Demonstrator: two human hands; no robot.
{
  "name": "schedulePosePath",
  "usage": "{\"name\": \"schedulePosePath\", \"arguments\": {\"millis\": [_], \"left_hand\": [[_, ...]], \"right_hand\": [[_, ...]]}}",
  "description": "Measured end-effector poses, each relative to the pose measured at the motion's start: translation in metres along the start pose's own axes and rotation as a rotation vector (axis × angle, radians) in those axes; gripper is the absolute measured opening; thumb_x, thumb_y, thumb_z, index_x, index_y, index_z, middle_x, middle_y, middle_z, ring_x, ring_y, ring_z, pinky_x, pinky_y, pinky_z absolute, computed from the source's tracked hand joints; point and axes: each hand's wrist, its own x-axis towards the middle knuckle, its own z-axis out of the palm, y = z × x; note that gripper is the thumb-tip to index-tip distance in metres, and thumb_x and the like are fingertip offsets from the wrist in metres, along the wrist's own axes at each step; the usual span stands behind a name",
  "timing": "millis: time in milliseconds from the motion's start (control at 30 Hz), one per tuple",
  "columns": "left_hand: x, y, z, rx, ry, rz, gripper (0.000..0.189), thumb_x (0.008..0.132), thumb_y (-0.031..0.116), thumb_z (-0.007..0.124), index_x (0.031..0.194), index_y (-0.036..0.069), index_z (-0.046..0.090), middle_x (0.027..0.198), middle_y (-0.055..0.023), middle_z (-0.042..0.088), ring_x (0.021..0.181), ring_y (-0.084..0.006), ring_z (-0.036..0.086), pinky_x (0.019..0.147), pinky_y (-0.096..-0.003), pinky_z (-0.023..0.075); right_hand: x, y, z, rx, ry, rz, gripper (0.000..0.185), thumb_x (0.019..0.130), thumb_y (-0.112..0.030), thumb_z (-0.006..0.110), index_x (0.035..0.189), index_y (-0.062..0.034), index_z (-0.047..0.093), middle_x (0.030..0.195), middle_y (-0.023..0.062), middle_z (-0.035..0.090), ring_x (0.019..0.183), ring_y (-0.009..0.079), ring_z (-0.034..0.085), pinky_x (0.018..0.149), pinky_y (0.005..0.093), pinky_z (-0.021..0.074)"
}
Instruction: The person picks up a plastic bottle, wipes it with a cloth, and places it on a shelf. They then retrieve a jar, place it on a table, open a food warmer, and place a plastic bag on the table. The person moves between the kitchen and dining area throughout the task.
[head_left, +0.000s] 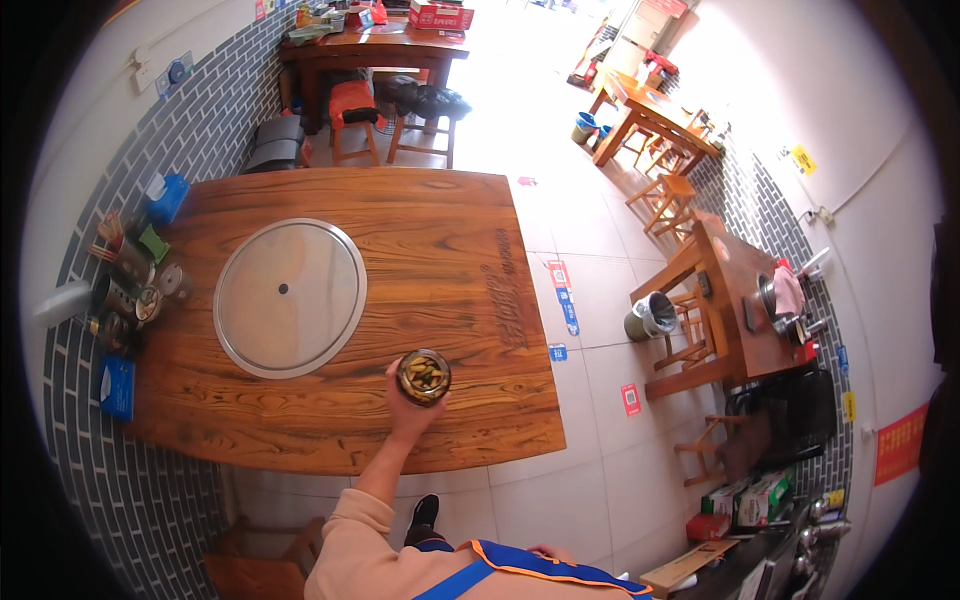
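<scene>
My left hand (409, 409) is wrapped around a round glass jar (424, 377) over the near part of the wooden table (442, 292). Through the jar's top I see yellowish-green and brown pieces that look like pickles. I cannot tell whether the jar touches the tabletop. A round steel plate (289, 298) with a small dark hole in its middle is set into the table, left of the jar. Only a sliver of my right hand (551, 553) shows beside the blue apron (555, 562); its fingers are hidden.
By the brick-patterned wall at left are a chopstick holder (131, 262), condiment jars (148, 304) and blue tissue boxes (118, 388), (168, 199). A wooden chair (259, 562) stands at lower left. Across the tiled floor are a bin (651, 316) and another table (731, 300).
</scene>
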Motion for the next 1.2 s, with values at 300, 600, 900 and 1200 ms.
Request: {"name": "schedulePosePath", "arguments": {"millis": [300, 600, 900, 1200], "left_hand": [[-0.009, -0.002, -0.005, 0.242, 0.008, 0.094, 0.114, 0.066, 0.034, 0.092, 0.151, 0.008, 0.019, 0.148, -0.0186, 0.029, 0.138, -0.0322, 0.034, 0.111, -0.045, 0.0354], [-0.151, 0.109, 0.033, 0.273, -0.173, 0.175, 0.024, 0.1, 0.017, 0.048, 0.111, 0.001, 0.062, 0.124, -0.0163, 0.057, 0.125, -0.0343, 0.047, 0.106, -0.045, 0.0333], [-0.431, 0.263, 0.174, -0.082, -1.236, 0.145, 0.009, 0.084, 0.006, 0.071, 0.091, 0.009, 0.076, 0.099, -0.0084, 0.072, 0.11, -0.0295, 0.061, 0.097, -0.0391, 0.0474], [-0.818, 0.412, 0.174, -0.178, -1.959, -0.331, 0.022, 0.095, 0.018, 0.063, 0.089, 0.0, 0.074, 0.1, -0.0116, 0.071, 0.099, -0.018, 0.062, 0.09, -0.0316, 0.0469]], "right_hand": [[-0.038, 0.07, 0.006, 0.136, 0.22, 0.234, 0.037, 0.093, -0.033, 0.064, 0.118, -0.0056, 0.067, 0.106, 0.0095, 0.072, 0.09, 0.0233, 0.069, 0.08, 0.0359, 0.0544], [-0.128, 0.169, 0.043, 0.38, 0.533, 0.246, 0.037, 0.089, -0.035, 0.068, 0.112, -0.0058, 0.069, 0.105, 0.0104, 0.072, 0.092, 0.0243, 0.068, 0.081, 0.0382, 0.0541], [-0.335, 0.352, 0.318, 0.703, 0.884, 0.503, 0.037, 0.085, -0.036, 0.072, 0.106, -0.006, 0.072, 0.105, 0.0113, 0.072, 0.094, 0.0253, 0.068, 0.082, 0.0404, 0.0538], [-0.518, 0.459, 0.724, 0.689, 0.52, 1.137, 0.035, 0.082, -0.036, 0.076, 0.101, -0.0071, 0.074, 0.102, 0.0129, 0.072, 0.095, 0.0276, 0.067, 0.08, 0.0436, 0.0536]]}}
